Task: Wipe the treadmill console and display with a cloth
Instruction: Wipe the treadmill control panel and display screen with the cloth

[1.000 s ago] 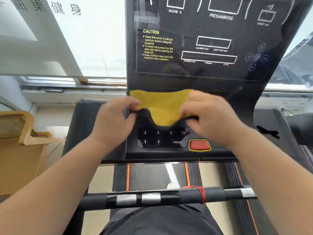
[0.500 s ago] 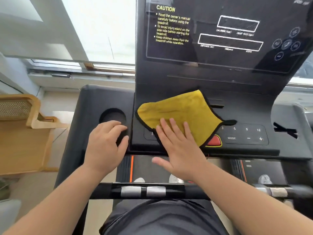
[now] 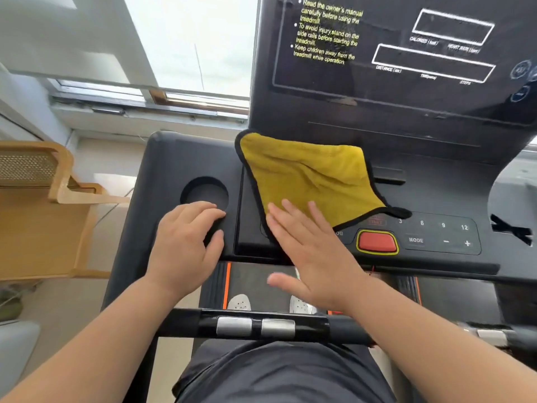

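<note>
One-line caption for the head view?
Right hand presses yellow cloth flat on treadmill console; left hand rests beside cup holder.

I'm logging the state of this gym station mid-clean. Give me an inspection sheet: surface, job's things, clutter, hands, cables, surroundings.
Surface: black console with number keys, a MODE key and a red button; the display above is dark, with yellow caution text.
Job's things: yellow cloth spread flat over the console's left part.
Clutter: nothing seen; the cup holder looks empty.
Hands: right hand flat, fingers on the cloth's near edge; left hand rests beside the cup holder.
Cables: nothing seen for certain.
Surroundings: window at left, wooden chair, handlebar with metal pads.
</note>
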Demonstrator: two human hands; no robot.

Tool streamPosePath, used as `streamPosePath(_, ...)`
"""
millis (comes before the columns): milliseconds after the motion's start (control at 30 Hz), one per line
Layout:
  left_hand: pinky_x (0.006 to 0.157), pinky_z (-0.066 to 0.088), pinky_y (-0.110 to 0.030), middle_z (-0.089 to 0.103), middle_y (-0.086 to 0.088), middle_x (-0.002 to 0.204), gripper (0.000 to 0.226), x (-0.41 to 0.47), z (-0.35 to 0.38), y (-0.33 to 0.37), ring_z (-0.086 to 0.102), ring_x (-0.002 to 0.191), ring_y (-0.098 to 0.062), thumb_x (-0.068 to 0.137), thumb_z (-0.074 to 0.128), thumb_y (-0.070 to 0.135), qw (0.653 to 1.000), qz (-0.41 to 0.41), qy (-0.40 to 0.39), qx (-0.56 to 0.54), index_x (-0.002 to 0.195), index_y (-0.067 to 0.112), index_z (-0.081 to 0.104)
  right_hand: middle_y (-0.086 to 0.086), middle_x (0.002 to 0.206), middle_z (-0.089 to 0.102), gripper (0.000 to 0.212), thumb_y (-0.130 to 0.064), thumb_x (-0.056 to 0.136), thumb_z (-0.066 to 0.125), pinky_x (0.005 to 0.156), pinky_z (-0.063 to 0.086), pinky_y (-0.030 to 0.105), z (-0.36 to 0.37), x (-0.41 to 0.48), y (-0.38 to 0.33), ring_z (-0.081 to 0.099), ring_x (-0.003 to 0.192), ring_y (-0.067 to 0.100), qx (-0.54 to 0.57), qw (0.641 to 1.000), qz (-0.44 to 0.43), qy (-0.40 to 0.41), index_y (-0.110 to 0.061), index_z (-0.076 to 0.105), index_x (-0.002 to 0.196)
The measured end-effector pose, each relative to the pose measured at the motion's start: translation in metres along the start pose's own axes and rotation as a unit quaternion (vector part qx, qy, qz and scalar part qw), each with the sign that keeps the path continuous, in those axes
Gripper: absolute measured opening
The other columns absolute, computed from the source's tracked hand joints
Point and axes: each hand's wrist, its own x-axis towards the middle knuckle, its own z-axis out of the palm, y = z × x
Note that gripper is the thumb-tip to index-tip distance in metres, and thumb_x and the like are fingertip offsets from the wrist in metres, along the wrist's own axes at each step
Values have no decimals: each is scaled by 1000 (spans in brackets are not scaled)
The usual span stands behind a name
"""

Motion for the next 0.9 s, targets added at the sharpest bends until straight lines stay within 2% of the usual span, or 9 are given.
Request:
streamPosePath(67,102,41,-37,69,-5,118,36,-2,0,-2,61,112,-26,92,49,28,1000,4,1,-7,117,11,69,4,174,-1,94,-79,98,14,127,7,57,4,-16,15,-7,160,22,-29,999,-17,-38,-13,11,165)
streamPosePath(167,111,36,-42,63,-11,131,43,-6,-1,-6,56,126,-32,92,49,31,1000,2,-4,23,126,9,65,3,172,-15,103,-86,89,2,127,2,55,-5,-4,29,-18,158,21,-10,995,86,-47,-17,-2,165)
streamPosePath(267,122,18,-54,37,-14,159,64,-5,-2,-9,28,150,-36,93,45,47,989,-69,-56,115,147,13,44,4,170,-22,118,-94,75,-5,126,-10,54,-13,26,2,-25,156,22,48,984,165,-40,-18,-8,164)
streamPosePath(333,124,10,-55,24,-14,165,74,-4,2,-10,17,154,-34,94,34,55,980,-84,-91,156,154,12,33,2,171,-21,119,-97,76,5,126,-12,53,-9,33,-31,-26,155,21,71,990,111,-53,-19,-5,165)
streamPosePath(400,124,8,-55,22,-14,166,78,-3,4,-10,14,155,-34,93,29,56,976,-81,-103,172,155,10,31,-3,171,-18,115,-95,81,17,127,-11,49,-1,22,-47,-24,156,16,65,994,53,-66,-20,-2,165)
streamPosePath(467,125,8,-55,21,-14,167,78,-3,5,-10,13,155,-33,93,28,56,976,-81,-101,176,155,9,31,-5,171,-16,111,-95,82,14,128,-5,47,2,4,-30,-20,157,14,47,996,43,-57,-23,1,165)
streamPosePath(600,126,6,-53,17,-11,168,79,-3,5,-12,9,156,-30,93,25,58,975,-79,-105,177,157,11,28,-6,169,-21,116,-97,74,-3,128,0,49,-8,-12,25,-21,156,15,37,982,177,-47,-24,-5,165)
streamPosePath(700,126,7,-54,18,-11,168,78,-4,5,-11,9,156,-30,94,25,58,976,-81,-103,175,157,12,29,0,170,-22,126,-99,67,-7,127,-7,53,-14,16,13,-20,157,21,54,970,233,-32,-19,-5,164)
streamPosePath(900,125,8,-53,24,-14,166,79,-4,7,-12,15,155,-31,93,29,57,978,-76,-89,173,154,8,34,-7,172,-16,113,-96,80,19,127,-9,51,1,37,-46,-21,157,16,55,996,53,-40,-24,0,165)
